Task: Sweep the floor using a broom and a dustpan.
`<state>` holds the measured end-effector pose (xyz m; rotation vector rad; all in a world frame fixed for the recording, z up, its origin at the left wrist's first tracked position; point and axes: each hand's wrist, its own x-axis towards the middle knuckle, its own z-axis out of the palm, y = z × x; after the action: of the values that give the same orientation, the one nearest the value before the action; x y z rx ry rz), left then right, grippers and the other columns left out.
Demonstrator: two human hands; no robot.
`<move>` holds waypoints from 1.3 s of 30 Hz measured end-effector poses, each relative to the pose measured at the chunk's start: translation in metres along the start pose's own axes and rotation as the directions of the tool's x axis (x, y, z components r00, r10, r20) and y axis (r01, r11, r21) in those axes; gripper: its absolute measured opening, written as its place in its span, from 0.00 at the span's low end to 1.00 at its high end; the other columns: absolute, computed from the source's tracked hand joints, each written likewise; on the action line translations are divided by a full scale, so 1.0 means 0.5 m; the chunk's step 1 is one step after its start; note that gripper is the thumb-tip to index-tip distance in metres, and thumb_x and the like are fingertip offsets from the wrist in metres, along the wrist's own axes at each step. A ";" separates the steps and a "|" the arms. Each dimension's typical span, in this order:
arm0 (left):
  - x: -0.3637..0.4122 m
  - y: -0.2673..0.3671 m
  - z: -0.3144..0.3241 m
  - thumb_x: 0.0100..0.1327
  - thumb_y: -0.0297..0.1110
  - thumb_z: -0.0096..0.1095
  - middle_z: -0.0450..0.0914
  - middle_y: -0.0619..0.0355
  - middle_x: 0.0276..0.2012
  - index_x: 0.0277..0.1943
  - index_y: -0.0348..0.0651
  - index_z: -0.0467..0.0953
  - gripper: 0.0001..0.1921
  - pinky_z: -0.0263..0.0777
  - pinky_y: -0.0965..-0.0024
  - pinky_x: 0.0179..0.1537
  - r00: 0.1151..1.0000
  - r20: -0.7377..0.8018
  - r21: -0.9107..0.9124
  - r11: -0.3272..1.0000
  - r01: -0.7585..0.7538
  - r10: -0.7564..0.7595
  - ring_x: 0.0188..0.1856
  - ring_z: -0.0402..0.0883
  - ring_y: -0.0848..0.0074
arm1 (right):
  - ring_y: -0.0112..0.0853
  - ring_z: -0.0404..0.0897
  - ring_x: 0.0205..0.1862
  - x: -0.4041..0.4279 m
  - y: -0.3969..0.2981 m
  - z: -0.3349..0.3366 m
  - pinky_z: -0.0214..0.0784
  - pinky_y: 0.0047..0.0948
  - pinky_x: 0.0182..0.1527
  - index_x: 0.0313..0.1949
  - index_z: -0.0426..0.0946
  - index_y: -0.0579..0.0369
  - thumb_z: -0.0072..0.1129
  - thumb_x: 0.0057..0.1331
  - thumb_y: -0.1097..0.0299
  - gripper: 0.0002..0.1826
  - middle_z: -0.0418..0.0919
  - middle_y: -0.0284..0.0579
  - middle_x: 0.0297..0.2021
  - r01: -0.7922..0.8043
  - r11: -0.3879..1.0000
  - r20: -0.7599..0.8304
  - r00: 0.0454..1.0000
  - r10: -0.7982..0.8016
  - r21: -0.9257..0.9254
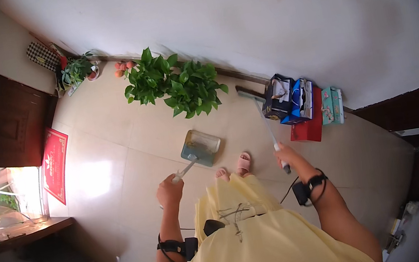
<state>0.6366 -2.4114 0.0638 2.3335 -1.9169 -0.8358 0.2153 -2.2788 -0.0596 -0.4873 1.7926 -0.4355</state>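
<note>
My left hand (170,192) grips the handle of a long-handled dustpan (206,154), whose grey-blue pan rests on the tiled floor in front of my feet. Some debris seems to lie in the pan, too small to make out. On the right, my right hand (288,156) is closed around the white handle of a broom (266,122). The broom's head (249,93) lies by the base of the wall, beside a dark gift bag (279,96). Both hands are apart from each other, one to each side of my yellow dress.
Leafy green potted plants (177,82) stand along the wall, with peach-coloured round fruits (124,67) beside them. Right of the broom are a blue bag (299,106), a red box (308,130) and a turquoise box (331,105). A red doormat (57,165) lies by the door (2,118).
</note>
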 end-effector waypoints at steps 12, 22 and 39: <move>0.049 -0.015 0.004 0.51 0.44 0.61 0.82 0.51 0.32 0.44 0.58 0.81 0.16 0.75 0.58 0.39 0.998 0.047 0.162 0.986 0.027 -0.035 0.36 0.81 0.57 | 0.26 0.67 0.12 -0.270 -0.083 -0.068 0.60 0.29 0.14 0.54 0.64 0.62 0.49 0.60 0.73 0.22 0.69 0.40 0.17 -0.040 0.983 0.103 0.994 0.022 0.179; 0.050 -0.004 0.024 0.51 0.47 0.64 0.83 0.52 0.35 0.47 0.58 0.80 0.19 0.75 0.59 0.41 0.994 0.076 0.220 0.974 0.058 -0.077 0.38 0.82 0.59 | 0.33 0.74 0.13 0.133 -0.204 0.008 0.69 0.34 0.18 0.68 0.52 0.49 0.48 0.61 0.71 0.35 0.75 0.50 0.19 0.188 0.982 0.055 0.981 -0.186 -0.030; 0.032 -0.027 0.030 0.51 0.46 0.61 0.83 0.51 0.34 0.47 0.57 0.80 0.18 0.75 0.58 0.41 0.998 0.059 0.196 0.980 0.018 -0.031 0.38 0.82 0.58 | 0.31 0.71 0.19 -0.285 -0.016 -0.089 0.67 0.31 0.22 0.67 0.58 0.40 0.48 0.56 0.73 0.36 0.73 0.46 0.23 -0.079 0.961 0.096 0.989 0.108 -0.265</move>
<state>0.6446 -2.4175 0.0400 2.4714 -2.0883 -0.7625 0.2082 -2.2074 0.0716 -0.5942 1.7659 -0.1031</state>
